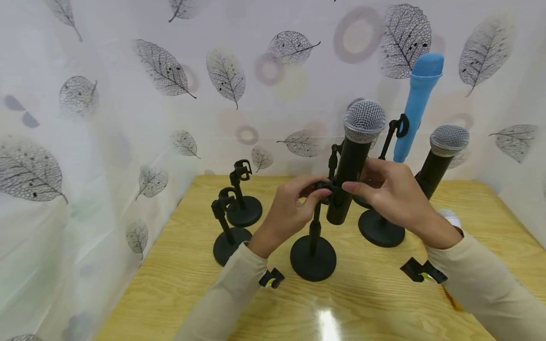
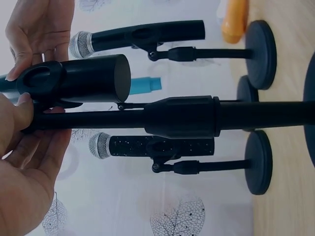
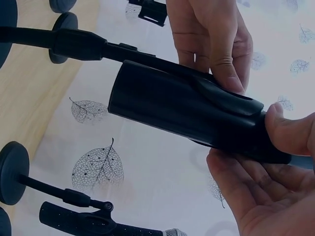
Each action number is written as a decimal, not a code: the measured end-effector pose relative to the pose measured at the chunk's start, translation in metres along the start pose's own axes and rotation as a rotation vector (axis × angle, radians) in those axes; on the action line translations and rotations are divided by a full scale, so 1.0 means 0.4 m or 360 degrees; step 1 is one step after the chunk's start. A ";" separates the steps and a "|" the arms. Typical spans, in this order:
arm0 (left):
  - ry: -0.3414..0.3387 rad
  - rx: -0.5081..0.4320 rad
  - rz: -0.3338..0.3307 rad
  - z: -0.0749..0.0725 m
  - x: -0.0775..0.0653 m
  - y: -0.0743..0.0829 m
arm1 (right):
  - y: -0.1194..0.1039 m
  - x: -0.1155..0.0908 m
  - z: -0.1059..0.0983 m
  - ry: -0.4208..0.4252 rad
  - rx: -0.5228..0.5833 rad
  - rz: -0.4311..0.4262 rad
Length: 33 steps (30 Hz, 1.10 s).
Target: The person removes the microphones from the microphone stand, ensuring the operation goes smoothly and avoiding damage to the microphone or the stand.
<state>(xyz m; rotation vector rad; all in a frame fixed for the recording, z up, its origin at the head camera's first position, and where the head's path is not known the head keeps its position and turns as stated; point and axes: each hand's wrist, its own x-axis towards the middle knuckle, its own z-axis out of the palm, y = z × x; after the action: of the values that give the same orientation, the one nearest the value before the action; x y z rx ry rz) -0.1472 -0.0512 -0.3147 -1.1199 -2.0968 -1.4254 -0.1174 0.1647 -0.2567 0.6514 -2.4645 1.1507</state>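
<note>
A black microphone (image 1: 353,161) with a silver mesh head tilts in the clip of a black desk stand (image 1: 313,258). My left hand (image 1: 286,206) pinches the clip joint at the top of the stand's pole. On the microphone's other side, my right hand (image 1: 394,194) grips its body between thumb and fingers. The left wrist view shows the clip's ring (image 2: 42,81) around the body, near the lower end. In the right wrist view the microphone body (image 3: 162,103) lies along the pole, partly covered by both hands.
Two stands with bare clips, the rear one (image 1: 244,210) and the front one (image 1: 230,242), are at left. A blue microphone (image 1: 415,104) and another black microphone (image 1: 435,166) stand on the right. A speckled microphone (image 2: 130,146) is behind. An orange object (image 2: 235,22) lies beyond.
</note>
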 end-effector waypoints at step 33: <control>-0.0026 -0.0004 -0.0012 0.009 0.005 -0.002 | 0.009 -0.001 -0.005 -0.0010 0.0069 0.0045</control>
<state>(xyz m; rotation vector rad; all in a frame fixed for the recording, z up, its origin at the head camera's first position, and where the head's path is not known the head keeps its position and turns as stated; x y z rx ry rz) -0.1487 -0.0471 -0.3154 -1.1295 -2.1129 -1.4276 -0.1187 0.1685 -0.2578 0.6351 -2.4677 1.2178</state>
